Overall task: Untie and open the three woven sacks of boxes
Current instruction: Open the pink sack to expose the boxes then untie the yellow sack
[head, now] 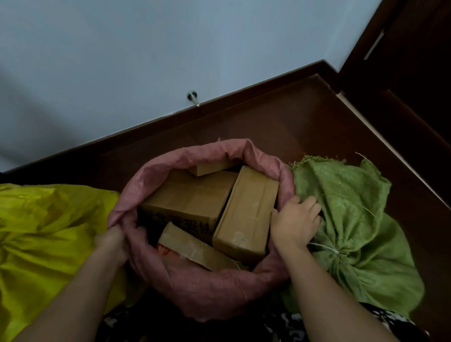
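Two hands grip the pink sack (207, 287) rim: left hand (112, 242), right hand (295, 221); boxes (191, 198) show inside.

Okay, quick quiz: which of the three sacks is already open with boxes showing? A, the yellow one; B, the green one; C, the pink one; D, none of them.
C: the pink sack has its mouth rolled wide with cardboard boxes showing inside, while the green sack is tied shut with white string and the yellow sack is gathered closed.
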A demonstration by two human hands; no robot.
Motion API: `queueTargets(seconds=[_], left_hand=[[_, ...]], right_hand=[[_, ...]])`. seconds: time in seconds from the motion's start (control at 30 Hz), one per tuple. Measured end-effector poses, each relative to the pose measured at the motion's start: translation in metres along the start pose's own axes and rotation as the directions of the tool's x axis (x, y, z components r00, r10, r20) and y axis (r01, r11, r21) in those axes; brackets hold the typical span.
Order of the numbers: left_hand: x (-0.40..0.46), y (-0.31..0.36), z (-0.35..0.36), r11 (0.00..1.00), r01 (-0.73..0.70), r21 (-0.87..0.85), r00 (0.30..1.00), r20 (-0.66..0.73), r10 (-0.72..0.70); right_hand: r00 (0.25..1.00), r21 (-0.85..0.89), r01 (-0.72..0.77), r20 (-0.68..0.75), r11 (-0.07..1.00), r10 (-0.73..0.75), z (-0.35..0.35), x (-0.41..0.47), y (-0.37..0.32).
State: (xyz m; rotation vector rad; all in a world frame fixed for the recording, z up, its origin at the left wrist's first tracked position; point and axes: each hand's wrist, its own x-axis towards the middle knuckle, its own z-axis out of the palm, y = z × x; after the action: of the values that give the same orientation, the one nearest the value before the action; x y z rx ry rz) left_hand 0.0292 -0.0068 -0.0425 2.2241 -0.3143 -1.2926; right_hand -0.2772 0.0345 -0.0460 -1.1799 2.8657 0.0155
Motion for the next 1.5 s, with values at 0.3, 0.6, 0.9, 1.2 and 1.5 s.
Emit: queueTargets(seconds=[0.3, 0.6, 0.9, 1.2, 1.5], left_hand=[[-0.063, -0.03, 0.026, 0.863, -0.007, 0.506, 0.972, -0.198, 0.124], [-0.083, -0.097, 0.012, 0.992, 0.005, 0.125, 0.982, -0.186, 0.018], [-0.076, -0.099, 0.001, 0.823, 0.27, -0.499, 0.961, 0.096, -0.258], [-0.084, -0.094, 0.007, 0.694, 0.358, -0.624, 0.93, 0.168, -0.328], [-0.087, -0.102, 0.019, 0.969, 0.173, -0.177, 0.94, -0.265, -0.216]], right_hand=[[0.983, -0.078, 0.078, -0.158, 0.994, -0.089, -0.007, -0.03, 0.002], [0.977, 0.101, -0.002, 0.214, 0.995, -0.02, -0.017, -0.06, 0.029], [0.625, 0.408, -0.665, 0.763, 0.625, 0.167, -0.011, -0.04, 0.039], [0.363, 0.339, -0.906, 0.93, -0.253, -0.058, 0.015, -0.05, 0.031], [0.487, 0.464, -0.833, 0.873, 0.302, 0.003, 0.028, -0.048, 0.019]])
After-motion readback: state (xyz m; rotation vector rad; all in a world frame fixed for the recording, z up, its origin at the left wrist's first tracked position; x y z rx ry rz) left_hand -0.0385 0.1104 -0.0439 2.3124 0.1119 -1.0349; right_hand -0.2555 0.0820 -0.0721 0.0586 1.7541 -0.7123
